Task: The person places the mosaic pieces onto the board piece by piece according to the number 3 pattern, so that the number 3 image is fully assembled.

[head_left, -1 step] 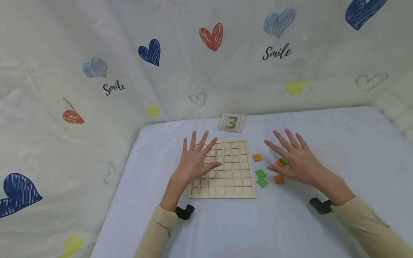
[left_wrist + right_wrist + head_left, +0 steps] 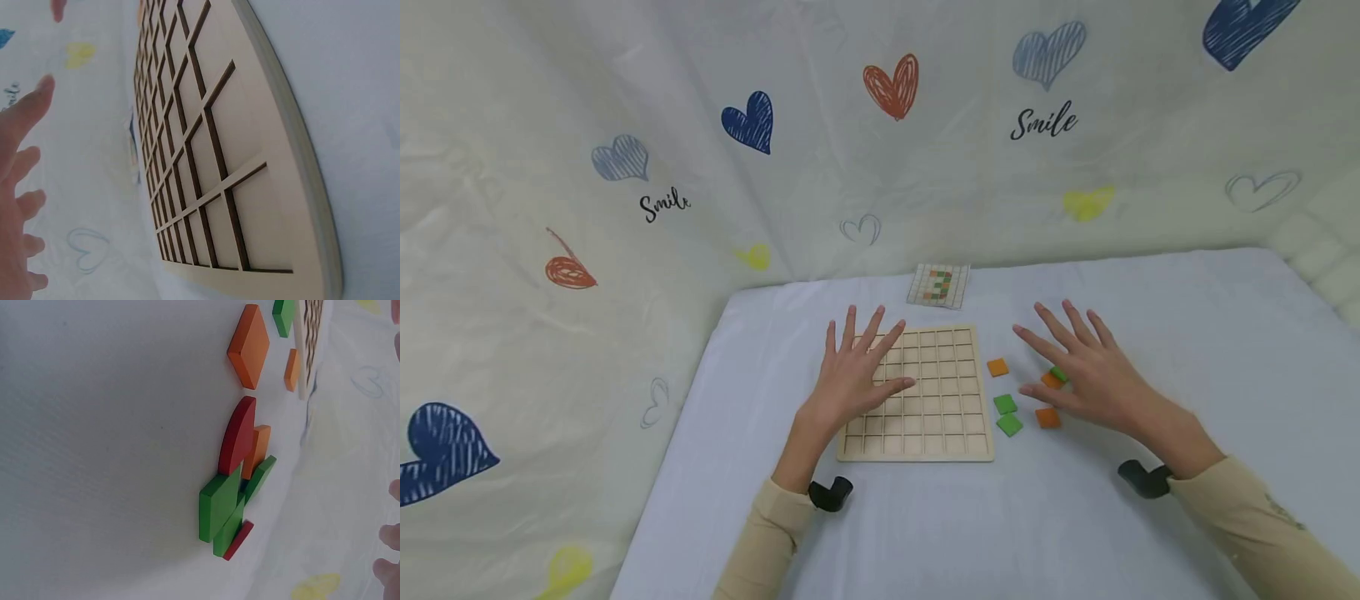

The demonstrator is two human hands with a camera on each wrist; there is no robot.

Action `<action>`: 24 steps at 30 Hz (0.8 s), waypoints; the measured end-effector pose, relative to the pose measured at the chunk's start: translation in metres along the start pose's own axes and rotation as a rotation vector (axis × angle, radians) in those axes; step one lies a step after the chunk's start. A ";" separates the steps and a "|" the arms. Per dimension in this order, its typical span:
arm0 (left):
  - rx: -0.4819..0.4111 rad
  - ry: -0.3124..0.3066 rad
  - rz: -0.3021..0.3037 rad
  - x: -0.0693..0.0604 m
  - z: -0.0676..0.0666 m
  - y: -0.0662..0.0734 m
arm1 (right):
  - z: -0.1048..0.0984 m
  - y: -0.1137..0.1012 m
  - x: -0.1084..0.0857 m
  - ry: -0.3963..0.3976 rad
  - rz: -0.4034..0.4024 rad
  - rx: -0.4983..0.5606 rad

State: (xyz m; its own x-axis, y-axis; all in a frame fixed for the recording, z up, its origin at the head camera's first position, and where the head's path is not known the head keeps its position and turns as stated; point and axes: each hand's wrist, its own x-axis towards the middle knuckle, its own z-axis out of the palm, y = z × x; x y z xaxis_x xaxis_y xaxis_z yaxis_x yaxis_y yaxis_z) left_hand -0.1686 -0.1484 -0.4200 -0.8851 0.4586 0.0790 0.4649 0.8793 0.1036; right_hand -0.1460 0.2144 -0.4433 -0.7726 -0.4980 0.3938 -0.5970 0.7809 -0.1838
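My left hand (image 2: 846, 379) is spread, fingers apart, above the left part of a wooden grid board (image 2: 947, 404); it holds nothing. In the left wrist view the board (image 2: 237, 125) shows bare square cells, with the hand (image 2: 15, 206) at the left edge. To the board's right, my right hand (image 2: 1093, 379) hovers with splayed fingers over loose tiles, holding nothing. Beneath it the right wrist view shows a red curved piece (image 2: 238, 435), a green tile (image 2: 219, 503), an orange tile (image 2: 250, 347) and several others, some overlapping.
A card (image 2: 938, 286) with an orange and green pattern on a grid lies behind the board. Between board and right hand are an orange tile (image 2: 997, 367) and two green tiles, one nearer the front (image 2: 1010, 424). A cloth with printed hearts hangs behind the white-covered table (image 2: 925, 533).
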 end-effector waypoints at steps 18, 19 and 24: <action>-0.382 -0.381 -0.154 -0.011 0.004 -0.045 | 0.000 -0.006 -0.003 -0.036 -0.021 0.118; -0.405 -0.403 -0.162 -0.010 0.005 -0.051 | 0.000 -0.006 -0.002 -0.061 -0.005 0.143; -0.408 -0.494 -0.184 -0.011 0.008 -0.074 | 0.001 -0.008 0.010 -0.233 0.125 0.318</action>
State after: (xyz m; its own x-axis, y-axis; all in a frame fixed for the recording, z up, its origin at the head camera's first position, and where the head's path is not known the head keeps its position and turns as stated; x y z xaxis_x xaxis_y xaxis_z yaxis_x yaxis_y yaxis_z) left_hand -0.1938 -0.2173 -0.4360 -0.8119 0.3959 -0.4291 0.1902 0.8742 0.4467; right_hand -0.1491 0.2025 -0.4387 -0.8499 -0.5071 0.1433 -0.5042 0.7036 -0.5008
